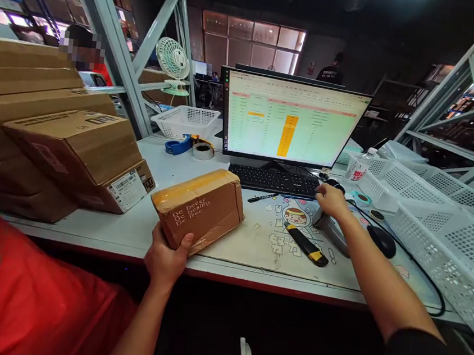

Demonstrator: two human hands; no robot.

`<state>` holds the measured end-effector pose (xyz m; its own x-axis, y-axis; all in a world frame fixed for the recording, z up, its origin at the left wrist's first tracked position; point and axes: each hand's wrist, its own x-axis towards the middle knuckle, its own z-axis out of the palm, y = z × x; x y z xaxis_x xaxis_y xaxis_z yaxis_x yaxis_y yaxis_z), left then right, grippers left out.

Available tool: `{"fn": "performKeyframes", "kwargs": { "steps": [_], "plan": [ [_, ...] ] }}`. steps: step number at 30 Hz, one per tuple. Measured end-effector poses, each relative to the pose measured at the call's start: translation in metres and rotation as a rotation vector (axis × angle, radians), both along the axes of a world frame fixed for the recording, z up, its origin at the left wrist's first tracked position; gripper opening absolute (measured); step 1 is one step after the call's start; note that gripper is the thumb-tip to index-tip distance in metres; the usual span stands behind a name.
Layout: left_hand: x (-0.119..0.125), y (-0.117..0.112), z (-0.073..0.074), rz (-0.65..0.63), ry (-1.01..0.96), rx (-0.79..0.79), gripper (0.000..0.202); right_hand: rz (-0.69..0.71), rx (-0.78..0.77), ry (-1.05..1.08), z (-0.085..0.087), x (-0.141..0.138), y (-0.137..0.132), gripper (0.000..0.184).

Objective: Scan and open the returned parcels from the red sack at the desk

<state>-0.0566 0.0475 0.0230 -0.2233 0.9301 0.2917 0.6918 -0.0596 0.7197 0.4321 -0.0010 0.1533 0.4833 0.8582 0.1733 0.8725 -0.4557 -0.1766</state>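
A small brown cardboard box (205,214) with white lettering and yellowish tape along its top is tilted at the table's front edge. My left hand (167,252) grips its lower left corner, thumb on the front face. Beyond the mouse pad, by the right end of the black keyboard (277,180), my right hand (331,200) is closed. Whatever its fingers hold is hidden. A grey curved handle-like object (332,234) lies just below that hand, partly covered by the forearm. Nearer me, a black and yellow utility knife (306,244) rests on the cartoon-printed mat (255,247).
Stacked cartons (91,151) fill the left side. A monitor (289,121) stands behind the keyboard. White plastic baskets (448,222), a bottle (359,166) and a mouse (381,242) are at right. A tape dispenser (179,145) and marker (262,198) lie left of centre.
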Motion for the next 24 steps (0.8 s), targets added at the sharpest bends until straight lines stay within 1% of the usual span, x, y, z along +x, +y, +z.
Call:
{"fn": "performKeyframes", "kwargs": {
  "steps": [2, 4, 6, 9, 13, 16, 19, 21, 22, 24],
  "plan": [
    [-0.001, 0.001, -0.005, 0.012, 0.02, 0.023, 0.096, 0.051, -0.05, 0.016, -0.004, 0.0, 0.036, 0.034],
    [-0.003, 0.002, -0.008, 0.015, 0.029, 0.029, 0.095, 0.072, -0.102, 0.026, -0.01, 0.0, 0.062, 0.028],
    [-0.004, 0.001, -0.008, 0.012, 0.032, 0.02, 0.094, 0.068, -0.154, 0.03, -0.015, 0.001, 0.079, 0.022],
    [-0.002, -0.002, -0.005, 0.019, 0.031, 0.034, 0.09, 0.065, -0.205, 0.033, -0.019, 0.005, 0.088, 0.027],
    [0.002, -0.008, 0.003, 0.036, 0.067, 0.059, 0.087, 0.071, -0.204, 0.037, -0.018, 0.001, 0.089, 0.033],
    [0.002, -0.011, 0.01, 0.039, 0.114, 0.027, 0.089, 0.075, -0.216, 0.058, -0.014, -0.011, 0.091, 0.037],
    [0.002, -0.013, 0.017, 0.042, 0.118, 0.012, 0.088, 0.082, -0.237, 0.074, -0.006, -0.026, 0.088, 0.039],
    [0.002, -0.013, 0.019, 0.037, 0.099, 0.003, 0.087, 0.108, -0.234, 0.071, 0.0, -0.039, 0.076, 0.039],
    [0.002, -0.013, 0.02, 0.029, 0.086, -0.005, 0.087, 0.128, -0.234, 0.069, 0.001, -0.046, 0.065, 0.039],
    [0.002, -0.012, 0.02, 0.009, 0.05, -0.033, 0.088, 0.174, -0.254, 0.069, -0.001, -0.062, 0.035, 0.039]
  ]
}}
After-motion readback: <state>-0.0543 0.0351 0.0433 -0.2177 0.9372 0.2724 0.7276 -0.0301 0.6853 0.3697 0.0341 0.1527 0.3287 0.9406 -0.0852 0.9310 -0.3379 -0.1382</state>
